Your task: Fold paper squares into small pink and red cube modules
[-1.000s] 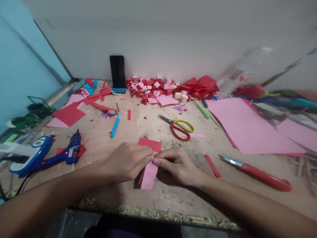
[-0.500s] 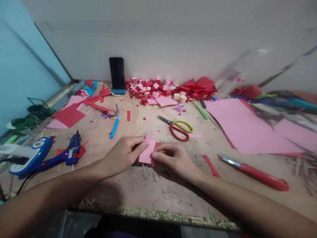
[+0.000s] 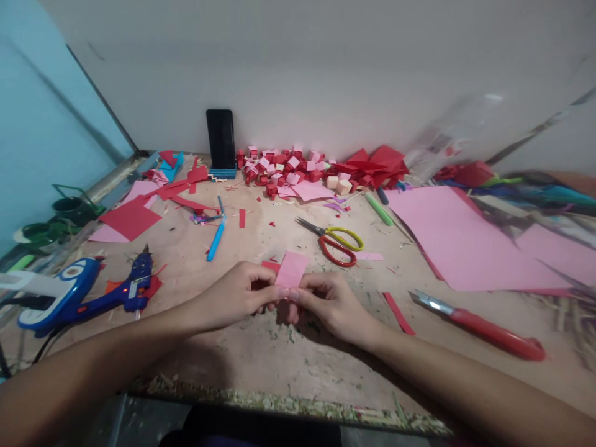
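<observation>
From the head view, both hands meet at the near middle of the desk (image 3: 279, 357). The left hand (image 3: 237, 298) and the right hand (image 3: 330, 301) each pinch the lower edge of a small pink paper slip (image 3: 292, 270), which stands tilted up off the surface between them. Each grip is thumb against forefinger, closed on the paper. A red scrap (image 3: 270, 266) shows just behind the left fingertips; I can't quite tell whether it is stuck to the slip or lying loose. It looks to me like a folding or creasing step on that slip. A further crease would call for both pinches to stay tight and level so the edges line up. Scissors (image 3: 338, 242) lie just beyond the hands, a glue gun (image 3: 125, 288) at near left and a red-handled knife (image 3: 484, 326) at near right. A heap of little paper cubes (image 3: 284, 169) sits far back by the wall.
</observation>
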